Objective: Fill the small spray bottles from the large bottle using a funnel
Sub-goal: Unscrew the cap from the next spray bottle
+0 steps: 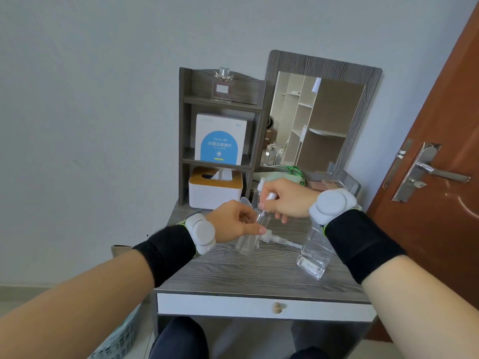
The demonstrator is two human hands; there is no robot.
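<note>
Small clear plastic spray bottle (247, 240) is tilted over grey wood-grain desk (246, 275), left hand (233, 224) gripping its body steady while right hand (287, 200) pinches the white sprayer top (269, 196), prob to open the neck for filling.

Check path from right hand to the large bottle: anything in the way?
Nothing visible stands between: the large bottle is right under that wrist. The right hand pinches a spray head, though, and a loose pump lies just left of the bottle.
</note>
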